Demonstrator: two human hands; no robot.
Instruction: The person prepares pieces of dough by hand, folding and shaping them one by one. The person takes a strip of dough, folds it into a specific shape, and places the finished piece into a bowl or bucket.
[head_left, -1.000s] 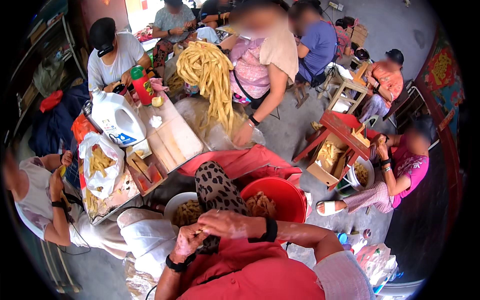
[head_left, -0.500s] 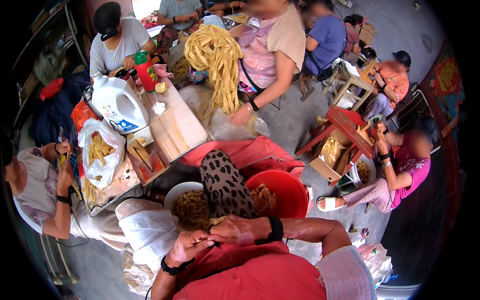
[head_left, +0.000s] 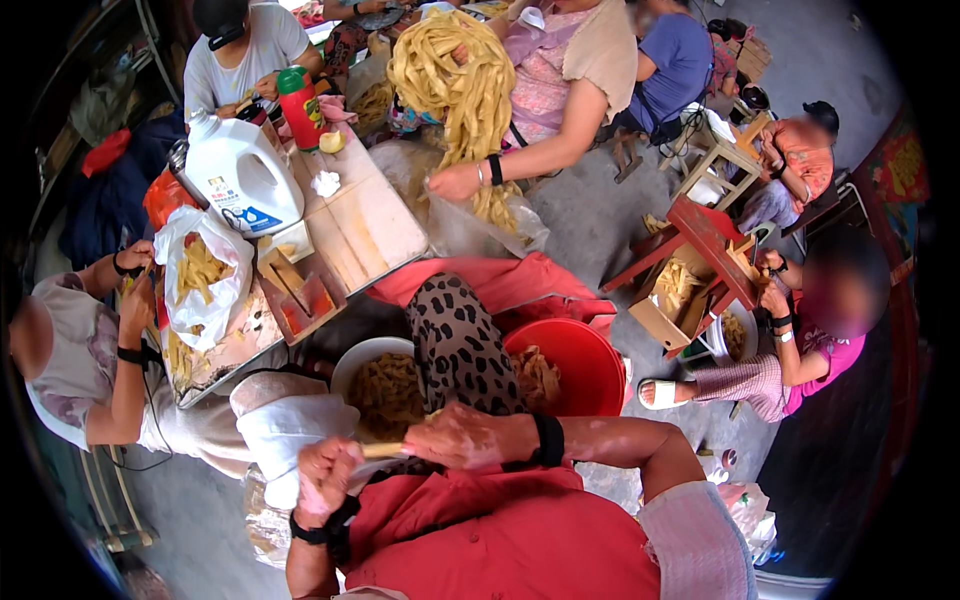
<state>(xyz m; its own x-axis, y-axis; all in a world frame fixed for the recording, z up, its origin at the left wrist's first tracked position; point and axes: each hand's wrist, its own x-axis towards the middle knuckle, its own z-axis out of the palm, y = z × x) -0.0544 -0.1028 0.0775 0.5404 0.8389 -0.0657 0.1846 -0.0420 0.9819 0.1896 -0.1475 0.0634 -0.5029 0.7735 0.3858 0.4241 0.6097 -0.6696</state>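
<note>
A short pale-yellow strip [head_left: 382,450] is stretched between my two hands over my lap. My left hand [head_left: 326,476] is closed on one end and my right hand [head_left: 455,437] on the other. Just beyond them stands a white tub [head_left: 343,378] with tan-yellow strips [head_left: 388,395] in it. To its right, past a leopard-print leg [head_left: 455,335], a red bucket [head_left: 590,375] holds pinkish-tan strips [head_left: 535,378]. White cloth [head_left: 290,430] lies beside my left hand.
A table [head_left: 370,230] at the left bears a white jug [head_left: 240,175], a red-green bottle [head_left: 299,108] and a white bag of strips [head_left: 205,330]. Ahead, a co-worker holds a large yellow strip bundle [head_left: 452,85]. Rightward stand a red bench [head_left: 690,250] and a cardboard box [head_left: 652,318].
My hands have drawn apart, the left moving left and down, so the strip now shows between them. The co-worker ahead has shifted an arm on the bundle.
</note>
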